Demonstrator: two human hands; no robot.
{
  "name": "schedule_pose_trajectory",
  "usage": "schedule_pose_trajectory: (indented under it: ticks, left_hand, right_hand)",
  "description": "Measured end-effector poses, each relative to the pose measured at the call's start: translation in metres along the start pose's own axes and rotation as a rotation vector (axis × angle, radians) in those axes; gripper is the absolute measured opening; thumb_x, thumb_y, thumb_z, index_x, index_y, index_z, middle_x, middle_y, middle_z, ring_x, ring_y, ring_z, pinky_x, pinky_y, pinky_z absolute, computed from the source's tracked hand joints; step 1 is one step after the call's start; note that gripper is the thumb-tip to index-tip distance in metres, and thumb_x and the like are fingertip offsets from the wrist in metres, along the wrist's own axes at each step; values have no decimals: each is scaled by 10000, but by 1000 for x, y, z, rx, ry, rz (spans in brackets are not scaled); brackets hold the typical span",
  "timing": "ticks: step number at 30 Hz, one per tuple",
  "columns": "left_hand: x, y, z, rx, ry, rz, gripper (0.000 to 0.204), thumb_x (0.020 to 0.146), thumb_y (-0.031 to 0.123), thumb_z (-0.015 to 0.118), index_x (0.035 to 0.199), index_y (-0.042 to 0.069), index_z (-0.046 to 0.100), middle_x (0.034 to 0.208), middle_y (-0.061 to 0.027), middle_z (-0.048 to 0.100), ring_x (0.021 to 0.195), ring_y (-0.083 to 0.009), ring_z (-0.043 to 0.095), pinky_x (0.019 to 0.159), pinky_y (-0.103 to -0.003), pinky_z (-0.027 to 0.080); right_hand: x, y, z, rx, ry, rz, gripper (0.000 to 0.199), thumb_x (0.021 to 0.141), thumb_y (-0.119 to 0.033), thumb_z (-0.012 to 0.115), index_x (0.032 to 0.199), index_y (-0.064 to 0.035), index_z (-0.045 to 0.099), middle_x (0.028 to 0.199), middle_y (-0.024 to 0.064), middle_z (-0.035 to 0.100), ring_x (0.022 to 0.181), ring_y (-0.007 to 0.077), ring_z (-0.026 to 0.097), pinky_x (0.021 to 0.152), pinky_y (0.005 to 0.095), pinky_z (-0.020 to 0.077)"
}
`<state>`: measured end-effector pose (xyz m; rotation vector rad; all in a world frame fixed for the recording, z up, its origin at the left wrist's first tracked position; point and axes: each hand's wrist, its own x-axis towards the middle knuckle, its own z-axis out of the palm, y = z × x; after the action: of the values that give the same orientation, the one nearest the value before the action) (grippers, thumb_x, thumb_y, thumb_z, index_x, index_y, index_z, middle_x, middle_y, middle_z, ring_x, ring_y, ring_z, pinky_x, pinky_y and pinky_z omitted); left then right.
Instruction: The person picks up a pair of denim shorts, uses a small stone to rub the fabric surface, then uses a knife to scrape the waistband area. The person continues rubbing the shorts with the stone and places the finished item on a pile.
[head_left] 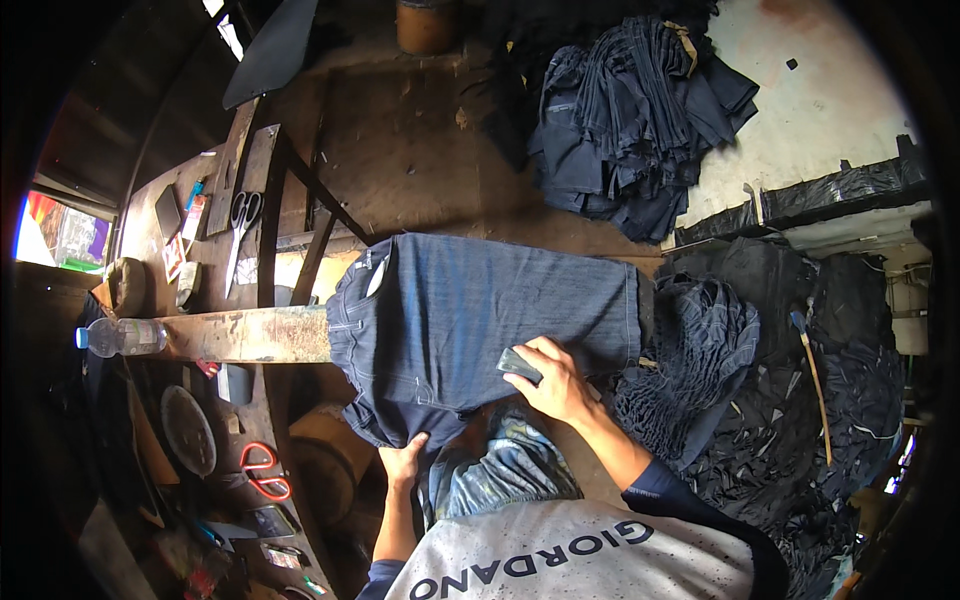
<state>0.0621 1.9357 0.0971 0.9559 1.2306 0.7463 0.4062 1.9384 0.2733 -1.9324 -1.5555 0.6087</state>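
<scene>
A dark blue denim garment (490,300), with an elastic-looking gathered end at the left, is drawn over a long wooden board (245,335) and lies flat across it. Bluish faded streaks run over its upper face. My right hand (560,388) is closed around a small grey block (519,366), which rests on the cloth near the lower right edge. At the near left corner, my left hand (402,462) pinches the garment's gathered edge between thumb and fingers. Cloth hides part of those fingers.
A plastic bottle (120,337) lies on the board's left end. Black-handled scissors (240,232) and orange-handled scissors (264,472) lie on the side bench. Denim piles (640,120) sit at the far right, with more dark cloth (770,430) and a wooden-handled brush (815,385) on the right.
</scene>
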Motion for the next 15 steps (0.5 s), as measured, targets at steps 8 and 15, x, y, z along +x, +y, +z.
schedule_pose_trajectory:
  ticks: [8,15]
  left_hand:
    - [-1,7,2,-27,27,6,626,739,71,848,1282,-65,570,1248,-101,629,1116,-224,594,1042,-339,422]
    - [3,7,1,-35,-16,-47,697,714,62,860,1323,-47,539,1301,-111,594,1182,-241,557,1066,-349,400]
  right_hand:
    - [31,-18,-14,-109,225,126,414,803,-208,810,1082,66,675,1002,204,659,887,377,673,780,424,557]
    - [-12,-8,10,39,188,45,387,775,-191,835,1034,54,684,934,201,676,850,375,683,764,426,566]
